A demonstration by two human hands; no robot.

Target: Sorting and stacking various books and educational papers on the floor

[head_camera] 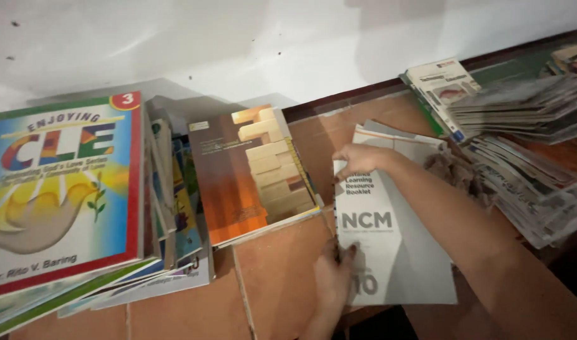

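A grey spiral-bound booklet (405,245) lies on the reddish tiled floor (282,277) near the wall. My right hand (362,158) grips its top left corner, the arm crossing over the cover. My left hand (333,277) presses on the lower left edge along the spiral binding. Under the booklet's far end, more grey sheets (395,135) stick out.
To the left, an orange-brown book with wooden blocks on the cover (254,173) leans on a stack of colourful books (68,201). At right lie piles of worn magazines (527,151) and a green-edged book (442,88). A white wall (288,44) runs behind.
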